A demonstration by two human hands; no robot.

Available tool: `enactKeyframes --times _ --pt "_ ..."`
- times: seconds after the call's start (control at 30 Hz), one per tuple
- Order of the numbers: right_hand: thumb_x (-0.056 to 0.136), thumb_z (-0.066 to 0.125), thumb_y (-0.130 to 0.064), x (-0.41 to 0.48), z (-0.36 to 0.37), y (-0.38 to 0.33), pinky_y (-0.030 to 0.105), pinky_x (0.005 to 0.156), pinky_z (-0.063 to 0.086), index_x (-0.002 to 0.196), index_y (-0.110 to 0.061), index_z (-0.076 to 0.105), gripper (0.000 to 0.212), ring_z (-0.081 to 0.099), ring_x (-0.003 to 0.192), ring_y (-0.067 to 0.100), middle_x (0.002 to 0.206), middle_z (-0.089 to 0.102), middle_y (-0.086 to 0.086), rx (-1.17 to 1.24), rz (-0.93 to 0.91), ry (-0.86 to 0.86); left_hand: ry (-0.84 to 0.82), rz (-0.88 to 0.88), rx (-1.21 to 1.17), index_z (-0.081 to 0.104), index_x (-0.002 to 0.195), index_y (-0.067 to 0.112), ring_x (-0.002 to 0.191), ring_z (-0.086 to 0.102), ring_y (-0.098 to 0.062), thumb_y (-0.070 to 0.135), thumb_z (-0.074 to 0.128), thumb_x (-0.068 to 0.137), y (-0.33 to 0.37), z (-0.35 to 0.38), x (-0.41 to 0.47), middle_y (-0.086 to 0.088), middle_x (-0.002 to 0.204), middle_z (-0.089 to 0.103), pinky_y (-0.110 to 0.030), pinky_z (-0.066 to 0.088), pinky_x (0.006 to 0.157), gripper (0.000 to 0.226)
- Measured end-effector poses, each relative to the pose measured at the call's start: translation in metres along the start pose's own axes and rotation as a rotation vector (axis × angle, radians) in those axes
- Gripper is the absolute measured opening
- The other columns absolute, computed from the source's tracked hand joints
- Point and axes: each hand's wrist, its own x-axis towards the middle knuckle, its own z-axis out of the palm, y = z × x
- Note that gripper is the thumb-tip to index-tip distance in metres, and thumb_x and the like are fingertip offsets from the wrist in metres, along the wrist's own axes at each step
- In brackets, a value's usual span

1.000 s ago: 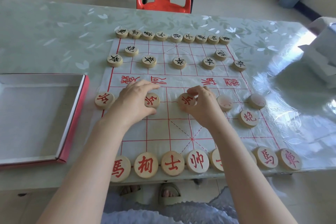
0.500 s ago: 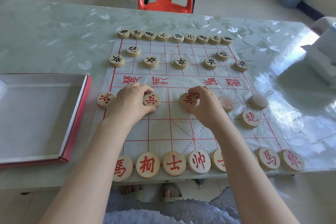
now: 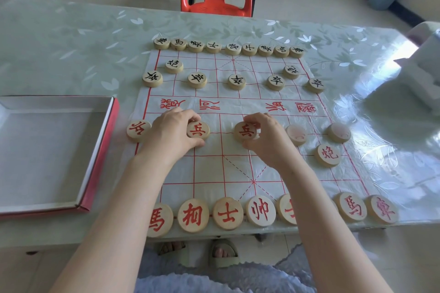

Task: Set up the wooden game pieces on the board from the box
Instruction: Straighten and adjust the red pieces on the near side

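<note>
The left hand point(image 3: 171, 134) pinches a red soldier disc point(image 3: 197, 129) by the rim at its fingertips. The right hand point(image 3: 270, 141) pinches the second soldier disc point(image 3: 245, 131) likewise. Probably light, rigid, smooth wood, so rim grips suit.
</note>
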Motion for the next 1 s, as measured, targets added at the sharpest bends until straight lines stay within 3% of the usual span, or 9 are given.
enactKeyframes --times 0.13,0.33,0.43,0.57,0.7,0.8,0.9,1.0 --pt "0.079 0.057 0.004 -0.001 0.0 -0.001 0.022 0.092 0.035 0.13 -0.014 0.046 0.056 0.044 0.119 0.022 0.126 0.051 0.005 -0.033 0.001 0.007 -0.003 -0.004 0.001 0.059 0.114 0.024 0.104 0.054 -0.02 0.032 0.079 0.067 0.001 0.0 0.0 0.0 0.111 0.057 -0.032 0.044 0.085 0.052" --pt "0.078 0.057 -0.003 -0.005 -0.004 -0.005 0.043 0.101 0.038 0.133 -0.02 0.042 0.06 0.039 0.123 0.024 0.131 0.046 0.004 -0.021 0.014 -0.011 -0.022 0.0 -0.017 0.054 0.123 0.026 0.11 0.05 -0.02 0.038 0.078 0.067 0.0 -0.005 -0.001 0.001 0.116 0.057 -0.035 0.042 0.091 0.063" --pt "0.082 0.06 -0.012 -0.007 -0.005 -0.01 0.035 0.103 0.034 0.132 -0.023 0.045 0.053 0.038 0.123 0.021 0.132 0.048 -0.001 0.033 -0.035 0.058 0.036 0.002 -0.132 0.053 0.125 0.023 0.101 0.054 -0.015 0.032 0.07 0.078 -0.003 -0.02 -0.003 0.004 0.113 0.058 -0.028 0.04 0.085 0.051" --pt "0.082 0.062 -0.013 -0.011 0.005 -0.028 0.016 0.084 0.027 0.124 -0.023 0.053 0.044 0.041 0.116 0.016 0.122 0.056 -0.006 0.103 -0.15 0.045 0.155 -0.054 -0.163 0.06 0.118 0.021 0.088 0.055 -0.011 0.012 0.061 0.084 -0.028 -0.036 -0.005 0.003 0.112 0.063 -0.023 0.037 0.08 0.035" --pt "0.08 0.068 -0.028 -0.018 0.027 -0.057 0.023 0.085 0.032 0.119 -0.022 0.058 0.041 0.042 0.109 0.017 0.116 0.059 -0.005 0.04 -0.287 -0.008 0.162 -0.176 -0.182 0.061 0.117 0.015 0.092 0.053 -0.012 -0.005 0.054 0.083 -0.054 -0.042 -0.009 -0.003 0.117 0.062 -0.022 0.037 0.083 0.041" --pt "0.079 0.068 -0.038 -0.023 0.046 -0.078 0.027 0.09 0.038 0.118 -0.019 0.058 0.045 0.042 0.108 0.018 0.113 0.06 -0.002 -0.014 -0.347 -0.055 0.146 -0.195 -0.165 0.062 0.115 0.021 0.104 0.058 -0.018 -0.005 0.057 0.082 -0.068 -0.041 -0.01 -0.004 0.12 0.062 -0.027 0.042 0.091 0.042" --pt "0.077 0.066 -0.047 -0.028 0.063 -0.093 0.029 0.09 0.039 0.119 -0.016 0.055 0.053 0.044 0.109 0.02 0.113 0.056 0.001 -0.079 -0.335 -0.071 0.111 -0.179 -0.103 0.059 0.118 0.026 0.115 0.054 -0.022 0.0 0.058 0.083 -0.072 -0.04 -0.012 -0.003 0.129 0.057 -0.031 0.041 0.094 0.043" --pt "0.071 0.069 -0.053 -0.031 0.073 -0.102 0.024 0.079 0.035 0.116 -0.012 0.05 0.064 0.044 0.105 0.017 0.111 0.05 0.001 -0.085 -0.268 -0.093 0.063 -0.157 -0.105 0.057 0.123 0.026 0.119 0.052 -0.021 -0.005 0.052 0.084 -0.07 -0.042 -0.014 -0.003 0.133 0.054 -0.03 0.04 0.096 0.05"
